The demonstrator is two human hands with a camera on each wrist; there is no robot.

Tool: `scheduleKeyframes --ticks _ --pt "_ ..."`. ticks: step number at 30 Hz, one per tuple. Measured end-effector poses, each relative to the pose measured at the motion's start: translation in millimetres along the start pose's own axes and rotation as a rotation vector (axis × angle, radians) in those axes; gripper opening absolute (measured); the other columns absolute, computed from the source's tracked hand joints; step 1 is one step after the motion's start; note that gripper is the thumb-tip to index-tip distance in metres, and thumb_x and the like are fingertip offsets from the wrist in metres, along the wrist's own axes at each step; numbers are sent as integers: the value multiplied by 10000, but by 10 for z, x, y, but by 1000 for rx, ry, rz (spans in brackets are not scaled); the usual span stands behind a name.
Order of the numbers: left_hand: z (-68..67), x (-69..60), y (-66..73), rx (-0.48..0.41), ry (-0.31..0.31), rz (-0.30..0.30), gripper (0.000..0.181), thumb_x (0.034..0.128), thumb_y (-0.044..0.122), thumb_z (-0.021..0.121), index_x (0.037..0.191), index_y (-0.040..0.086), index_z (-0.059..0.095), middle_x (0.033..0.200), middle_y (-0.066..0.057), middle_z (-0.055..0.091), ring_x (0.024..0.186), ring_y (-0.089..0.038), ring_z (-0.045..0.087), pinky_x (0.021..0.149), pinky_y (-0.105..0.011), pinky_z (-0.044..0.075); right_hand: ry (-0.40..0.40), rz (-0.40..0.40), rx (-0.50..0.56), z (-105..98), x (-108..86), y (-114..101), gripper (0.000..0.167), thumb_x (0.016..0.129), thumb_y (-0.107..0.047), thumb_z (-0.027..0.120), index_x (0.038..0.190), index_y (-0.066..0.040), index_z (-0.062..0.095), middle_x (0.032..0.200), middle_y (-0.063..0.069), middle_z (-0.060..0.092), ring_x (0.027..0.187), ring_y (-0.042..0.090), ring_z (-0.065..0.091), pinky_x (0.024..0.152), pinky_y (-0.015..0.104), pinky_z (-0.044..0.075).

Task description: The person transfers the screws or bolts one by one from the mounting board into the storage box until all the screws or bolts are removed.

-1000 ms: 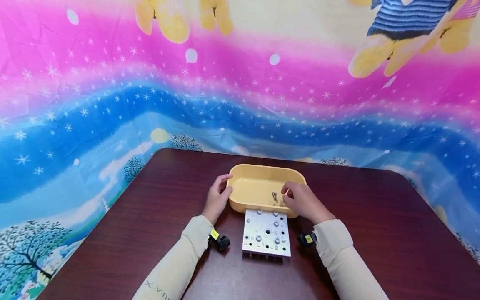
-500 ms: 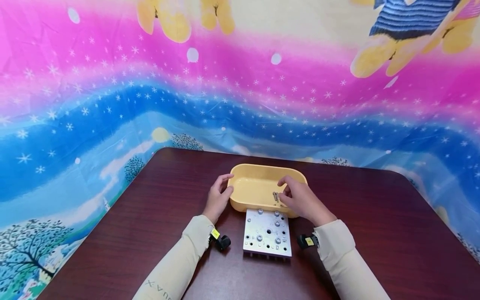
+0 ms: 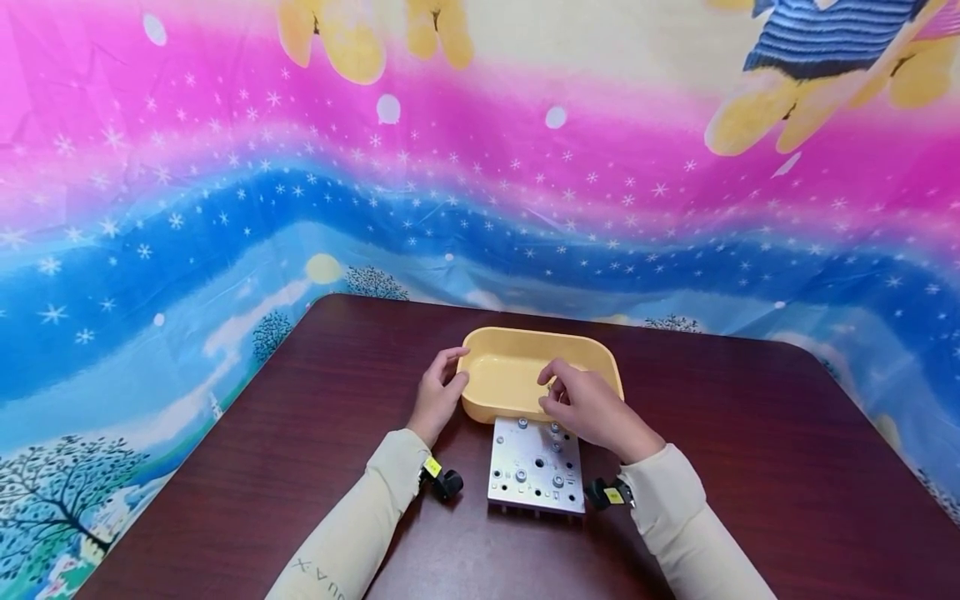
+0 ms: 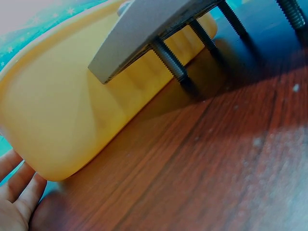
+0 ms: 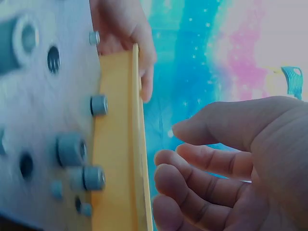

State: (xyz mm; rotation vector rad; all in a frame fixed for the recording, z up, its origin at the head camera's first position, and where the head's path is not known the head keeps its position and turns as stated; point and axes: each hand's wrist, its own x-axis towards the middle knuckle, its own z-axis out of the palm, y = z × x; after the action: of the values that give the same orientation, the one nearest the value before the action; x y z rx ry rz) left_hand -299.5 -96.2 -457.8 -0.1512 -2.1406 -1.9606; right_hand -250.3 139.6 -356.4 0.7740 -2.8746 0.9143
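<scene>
My left hand (image 3: 438, 392) grips the left end of a yellow plastic tray (image 3: 493, 371). Its fingers (image 4: 19, 185) lie along the outside of that end in the left wrist view. My right hand (image 3: 596, 412) hovers over the tray's right half, thumb and fingers loosely bent and apart. No object shows between them in the right wrist view (image 5: 262, 144). A small metal bit (image 3: 551, 387) shows in the gap from the head view; the tray's loose screws are otherwise hidden. In front stands a silver metal plate (image 3: 517, 454) with several socket-head screws (image 5: 98, 105) in its holes.
Threaded screw shanks (image 4: 171, 60) stick out under the plate and hold it above the dark wooden table (image 3: 360, 367). The plate's far edge meets the tray's near wall. A printed cloth (image 3: 480, 192) hangs behind the table. A small black camera sits on each wrist.
My right hand has moved left and nearer over the tray, thumb and index finger opening apart. It now covers the loose screws seen before. The left hand and the plate stay put.
</scene>
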Motion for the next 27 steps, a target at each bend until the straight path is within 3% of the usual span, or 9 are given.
scheduleKeyframes --ticks 8,17,24,27 --pt "0 19 3 -42 -5 38 378 907 44 565 1283 77 580 1334 -158 557 1240 -282 525 1023 -433 394 -66 -78 25 139 -17 -134 177 877 -88 634 1042 -63 576 742 -37 594 599 79 530 562 254 474" --pt "-27 -118 322 -6 -26 23 387 909 9 539 1296 -8 542 1339 -220 533 1247 -342 508 1017 -440 410 -95 -99 -20 270 -37 -237 133 869 -100 629 994 -86 585 739 -73 604 610 57 522 586 244 456" --pt "-5 6 49 -31 -18 22 390 915 39 550 1305 46 551 1362 -186 526 1273 -323 489 1033 -462 391 -151 -80 5 349 -48 -294 117 890 -112 625 996 -84 585 742 -53 583 604 81 521 560 249 461" --pt "2 22 4 -35 -9 23 382 916 54 556 1297 84 566 1356 -156 539 1269 -288 499 1031 -444 398 -159 -92 -3 385 -57 -298 102 889 -111 620 983 -95 584 731 -56 564 595 79 507 550 247 453"
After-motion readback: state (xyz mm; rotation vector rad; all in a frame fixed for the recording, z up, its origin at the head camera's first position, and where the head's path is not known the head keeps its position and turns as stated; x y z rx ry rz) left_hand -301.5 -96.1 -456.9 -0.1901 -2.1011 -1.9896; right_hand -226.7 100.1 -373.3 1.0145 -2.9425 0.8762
